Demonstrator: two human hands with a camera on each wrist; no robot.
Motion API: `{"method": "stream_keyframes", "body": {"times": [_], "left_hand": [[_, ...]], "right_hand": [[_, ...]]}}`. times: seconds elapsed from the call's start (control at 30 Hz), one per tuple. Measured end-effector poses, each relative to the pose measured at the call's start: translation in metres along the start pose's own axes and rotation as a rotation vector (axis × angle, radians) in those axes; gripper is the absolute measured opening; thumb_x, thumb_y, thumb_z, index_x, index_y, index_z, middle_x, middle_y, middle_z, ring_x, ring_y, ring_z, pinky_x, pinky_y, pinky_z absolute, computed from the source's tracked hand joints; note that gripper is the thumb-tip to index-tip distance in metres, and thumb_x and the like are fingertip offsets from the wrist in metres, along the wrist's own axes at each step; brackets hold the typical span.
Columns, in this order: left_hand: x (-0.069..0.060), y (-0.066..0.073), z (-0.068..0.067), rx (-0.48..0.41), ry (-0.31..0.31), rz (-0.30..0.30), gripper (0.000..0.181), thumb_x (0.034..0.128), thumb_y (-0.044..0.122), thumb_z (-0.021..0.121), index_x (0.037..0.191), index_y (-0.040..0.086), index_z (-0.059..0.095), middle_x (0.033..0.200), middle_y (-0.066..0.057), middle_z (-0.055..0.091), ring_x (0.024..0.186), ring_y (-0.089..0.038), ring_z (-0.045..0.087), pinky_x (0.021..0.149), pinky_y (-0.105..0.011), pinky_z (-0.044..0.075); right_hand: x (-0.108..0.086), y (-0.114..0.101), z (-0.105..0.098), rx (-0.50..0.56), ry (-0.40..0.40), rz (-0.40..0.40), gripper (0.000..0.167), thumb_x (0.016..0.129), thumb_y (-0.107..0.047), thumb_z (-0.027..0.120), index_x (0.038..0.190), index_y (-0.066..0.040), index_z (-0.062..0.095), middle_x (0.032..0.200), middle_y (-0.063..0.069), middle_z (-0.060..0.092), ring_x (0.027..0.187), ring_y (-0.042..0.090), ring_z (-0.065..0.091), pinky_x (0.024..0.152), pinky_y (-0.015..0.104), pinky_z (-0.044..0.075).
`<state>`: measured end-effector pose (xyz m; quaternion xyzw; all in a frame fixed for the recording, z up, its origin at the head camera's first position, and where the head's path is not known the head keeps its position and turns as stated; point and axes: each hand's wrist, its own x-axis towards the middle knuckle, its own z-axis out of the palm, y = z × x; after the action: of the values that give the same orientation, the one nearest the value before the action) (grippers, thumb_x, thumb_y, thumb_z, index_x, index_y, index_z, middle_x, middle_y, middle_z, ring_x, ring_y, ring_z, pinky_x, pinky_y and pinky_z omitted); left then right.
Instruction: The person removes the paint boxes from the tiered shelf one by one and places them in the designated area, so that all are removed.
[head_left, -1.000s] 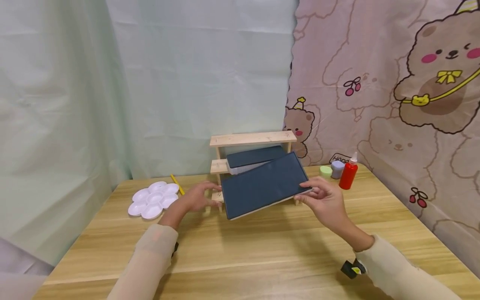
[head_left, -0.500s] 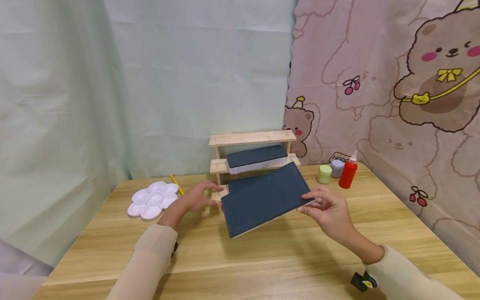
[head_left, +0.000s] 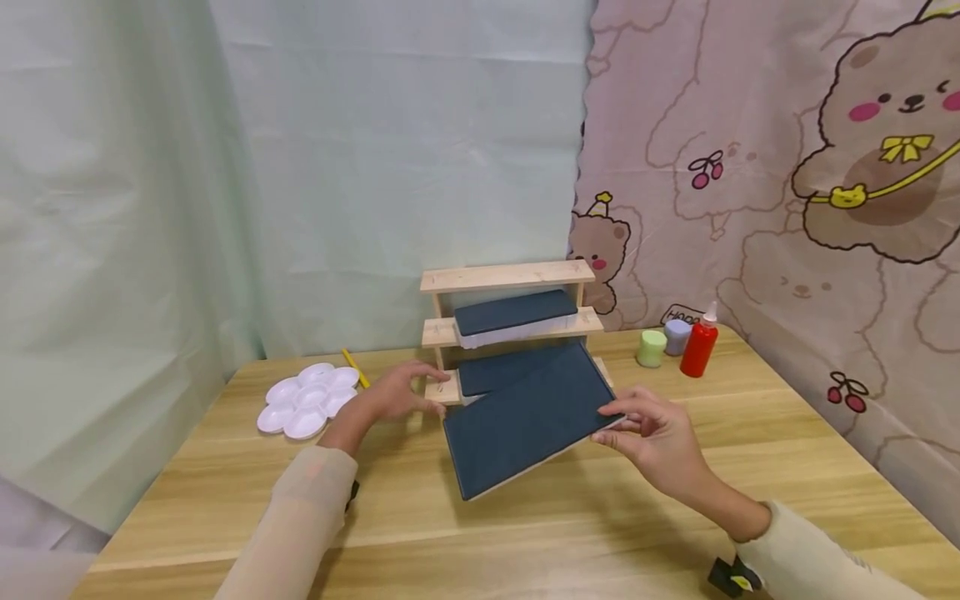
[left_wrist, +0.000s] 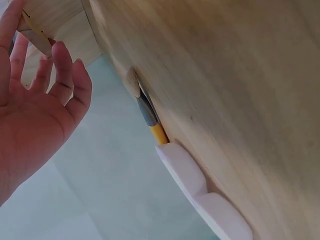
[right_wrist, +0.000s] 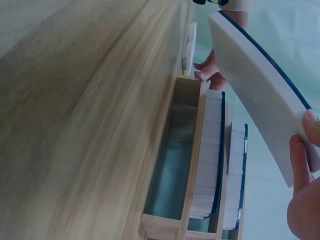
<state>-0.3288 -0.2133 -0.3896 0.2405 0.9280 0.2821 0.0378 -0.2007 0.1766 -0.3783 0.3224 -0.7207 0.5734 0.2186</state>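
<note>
A flat dark blue box lid [head_left: 528, 421] with a white underside hangs tilted in front of the wooden tiered rack [head_left: 506, 275]. My right hand [head_left: 660, 433] pinches its right edge, thumb below and fingers on top. In the right wrist view the lid's pale underside [right_wrist: 255, 95] faces the camera. My left hand [head_left: 393, 392] holds the left end of the rack's lowest board, fingers on either side of it. Boxes with dark blue tops and white sides sit on the rack: the upper box [head_left: 513, 315] on the middle board, the lower box [head_left: 480, 375] partly hidden behind the lid.
Left on the wooden table [head_left: 570, 542] lie a white flower-shaped palette [head_left: 309, 398] and a yellow-handled brush [head_left: 356, 367]. Right of the rack stand a green jar [head_left: 651, 348], a purple jar [head_left: 677, 337] and a red bottle [head_left: 699, 348]. Curtains [head_left: 405, 167] hang behind.
My right hand has drawn the lid down and toward me, away from the rack. More of both boxes behind it shows. The left hand stays in place.
</note>
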Motion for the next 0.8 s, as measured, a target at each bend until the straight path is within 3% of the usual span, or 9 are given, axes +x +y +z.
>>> {"method": "stream_keyframes", "body": {"times": [0.23, 0.43, 0.63, 0.8], "left_hand": [[0.0, -0.001, 0.001, -0.038, -0.062, 0.016, 0.058, 0.0836, 0.03, 0.081, 0.135, 0.014, 0.061, 0.142, -0.017, 0.049, 0.126, -0.04, 0.046, 0.099, -0.057, 0.041], [0.002, -0.002, -0.006, -0.038, -0.048, 0.016, 0.057, 0.0868, 0.032, 0.078, 0.138, 0.015, 0.059, 0.148, -0.019, 0.043, 0.139, -0.045, 0.031, 0.106, -0.064, 0.03], [-0.001, -0.002, -0.007, 0.005, -0.035, 0.051, 0.055, 0.088, 0.037, 0.075, 0.136, 0.014, 0.061, 0.146, -0.024, 0.043, 0.137, -0.049, 0.03, 0.103, -0.07, 0.028], [-0.002, -0.003, -0.006, 0.003, -0.039, 0.037, 0.054, 0.0879, 0.038, 0.074, 0.135, 0.015, 0.063, 0.147, -0.024, 0.043, 0.137, -0.049, 0.03, 0.103, -0.069, 0.028]], "right_hand": [[-0.006, -0.004, 0.0, 0.03, -0.006, -0.031, 0.041, 0.063, 0.026, 0.078, 0.099, 0.007, 0.071, 0.092, 0.01, 0.062, 0.074, 0.011, 0.066, 0.066, 0.026, 0.058], [-0.005, -0.005, 0.003, 0.032, -0.005, -0.005, 0.04, 0.064, 0.023, 0.079, 0.099, 0.005, 0.072, 0.09, 0.013, 0.064, 0.074, 0.013, 0.067, 0.066, 0.029, 0.058], [-0.012, -0.003, 0.005, 0.001, -0.009, 0.036, 0.036, 0.066, 0.018, 0.081, 0.098, 0.004, 0.073, 0.088, 0.012, 0.064, 0.075, 0.012, 0.068, 0.066, 0.031, 0.058], [-0.018, 0.001, 0.006, -0.012, -0.005, 0.078, 0.036, 0.066, 0.016, 0.083, 0.099, 0.004, 0.073, 0.088, 0.013, 0.064, 0.074, 0.012, 0.069, 0.065, 0.031, 0.058]]}}
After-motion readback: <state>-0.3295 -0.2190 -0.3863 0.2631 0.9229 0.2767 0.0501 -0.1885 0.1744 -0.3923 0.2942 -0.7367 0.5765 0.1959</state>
